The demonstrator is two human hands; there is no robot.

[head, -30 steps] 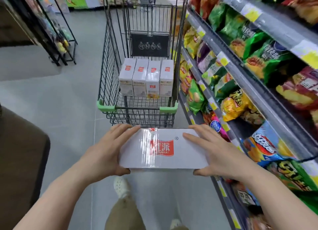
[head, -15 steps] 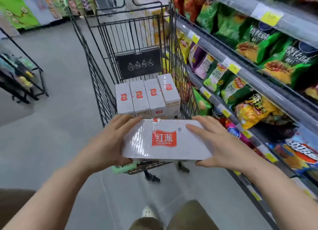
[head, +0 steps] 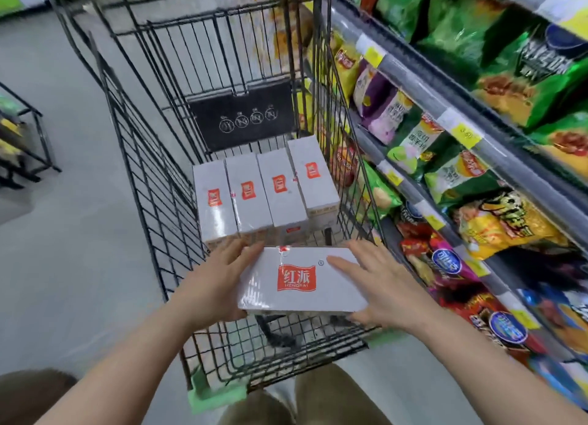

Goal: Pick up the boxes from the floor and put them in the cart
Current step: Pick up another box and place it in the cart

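Both hands (head: 222, 284) grip box (head: 302, 281) over cart (head: 152, 182) (4 boxes (head: 264, 192) inside).

A cart (head: 152, 176) stands in the aisle, with shelves (head: 426, 84) of snack bags (head: 496, 221) just to its right and a rack (head: 28, 144) well apart at far left. In the cart, four boxes (head: 264, 195) lie side by side. A fifth box (head: 302, 281) is above the cart's near end, between the left hand (head: 213, 284) and the right hand (head: 385, 288).
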